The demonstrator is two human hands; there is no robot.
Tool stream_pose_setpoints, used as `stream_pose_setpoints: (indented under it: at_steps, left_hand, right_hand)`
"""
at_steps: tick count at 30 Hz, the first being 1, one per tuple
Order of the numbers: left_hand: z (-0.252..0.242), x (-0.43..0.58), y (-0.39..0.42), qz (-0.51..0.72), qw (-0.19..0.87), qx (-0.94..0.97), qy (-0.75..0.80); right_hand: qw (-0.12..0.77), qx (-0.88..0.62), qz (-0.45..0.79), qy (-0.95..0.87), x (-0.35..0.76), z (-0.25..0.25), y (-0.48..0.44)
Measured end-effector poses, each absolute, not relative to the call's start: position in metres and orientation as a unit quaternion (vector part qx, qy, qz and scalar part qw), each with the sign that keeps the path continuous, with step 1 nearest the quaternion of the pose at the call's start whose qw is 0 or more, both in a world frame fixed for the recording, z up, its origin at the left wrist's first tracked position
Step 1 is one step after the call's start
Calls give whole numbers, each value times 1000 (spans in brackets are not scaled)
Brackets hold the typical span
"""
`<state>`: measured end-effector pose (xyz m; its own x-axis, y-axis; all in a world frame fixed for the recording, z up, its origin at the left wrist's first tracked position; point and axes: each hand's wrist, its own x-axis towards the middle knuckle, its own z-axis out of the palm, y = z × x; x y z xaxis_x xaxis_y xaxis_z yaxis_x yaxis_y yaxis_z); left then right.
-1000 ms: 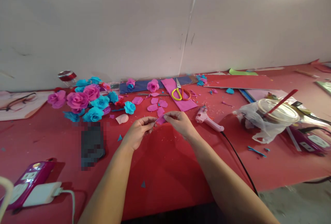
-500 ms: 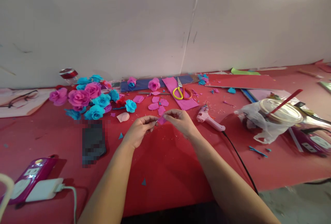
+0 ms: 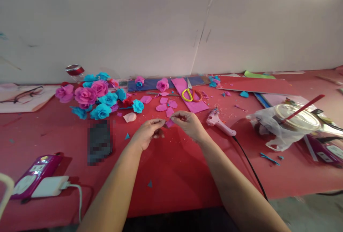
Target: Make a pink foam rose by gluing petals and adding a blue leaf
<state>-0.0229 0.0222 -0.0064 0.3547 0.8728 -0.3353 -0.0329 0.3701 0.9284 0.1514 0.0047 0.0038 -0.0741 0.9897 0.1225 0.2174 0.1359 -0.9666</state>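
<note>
Between my two hands is a small pink paper petal [image 3: 169,123]. My left hand [image 3: 147,132] pinches its left edge with thumb and finger, the other fingers curled below. On the opposite edge, my right hand [image 3: 189,125] grips it in a pinch. Just beyond lie several loose pink petals [image 3: 161,107] on the red table [image 3: 171,175]. Behind them are a folded pink paper strip [image 3: 197,107] and scissors [image 3: 189,92] with yellow and orange handles. A pink glue gun [image 3: 219,124] rests to the right of my right hand.
Pink and blue paper flowers [image 3: 85,96] cluster at the left, behind a blurred dark phone [image 3: 99,141]. Purple power strips [image 3: 40,169] sit at both sides. A lidded cup [image 3: 297,117] in a plastic bag stands right. A white partition [image 3: 107,28] closes off the back.
The view has tilted slightly down and shifted left, so things appear a little farther right. Both hands still hold the petal, with the left fingers slightly shifted along it.
</note>
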Motion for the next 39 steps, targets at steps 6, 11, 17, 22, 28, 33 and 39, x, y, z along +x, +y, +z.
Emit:
stream_pose_setpoints:
  at_steps: [6,11,17,22,28,33,39]
  left_hand:
    - [-5,-23,21,342,671,474,457]
    - [-7,-23,22,361,628,514,460]
    - [-2,-22,20,362,588,533,489]
    - [1,-20,19,365,577,540,493]
    - [-1,-21,20,359,568,554,491]
    - [-3,-25,21,348,556,574,490]
    - [-3,-27,20,333,577,577,472]
  right_hand:
    - [462,-501,417,-601,151,3,5]
    - [463,-509,422,-591,151,3,4]
    - [464,-512,437,-576,150,8,1]
    - [416,-530,422,-607,150,9,0]
    - [403,-515,417,-631,152,5,1]
    - [390,-496,417,-654,152,4,1]
    - [391,-483,416,-664,153,3,1]
